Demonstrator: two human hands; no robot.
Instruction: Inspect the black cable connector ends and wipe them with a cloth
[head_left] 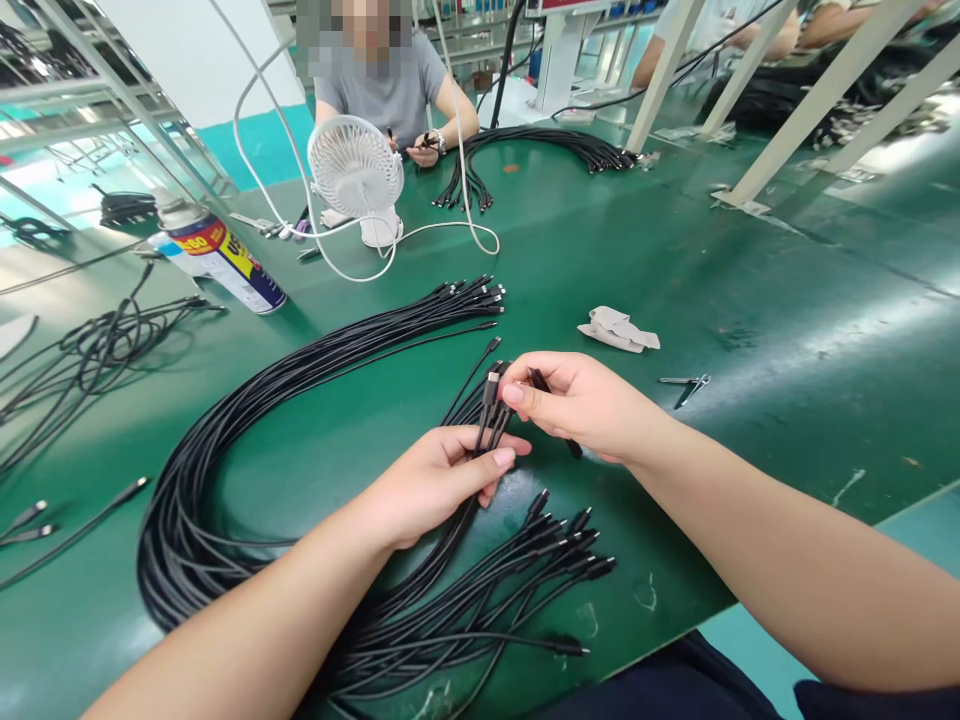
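Several black cables run through my left hand (442, 480), whose thumb and fingers are closed around them just below the plugs. Above it, my right hand (566, 400) pinches at the plug ends of these cables (489, 395) with thumb and forefinger. A dark, slim piece (537, 380) shows at the right fingers; its kind is partly hidden. The long bundle of black cables (225, 430) curves round to the left on the green table. More cable ends with black plugs (559, 545) fan out below my hands.
A spray can (225, 262), a white fan (356, 170) and its looping white cord stand beyond the bundle. Loose cables (112, 345) lie left. Right are crumpled pale scraps (619, 330) and small metal snips (690, 387). A co-worker (394, 95) sits opposite by another cable bundle (547, 140).
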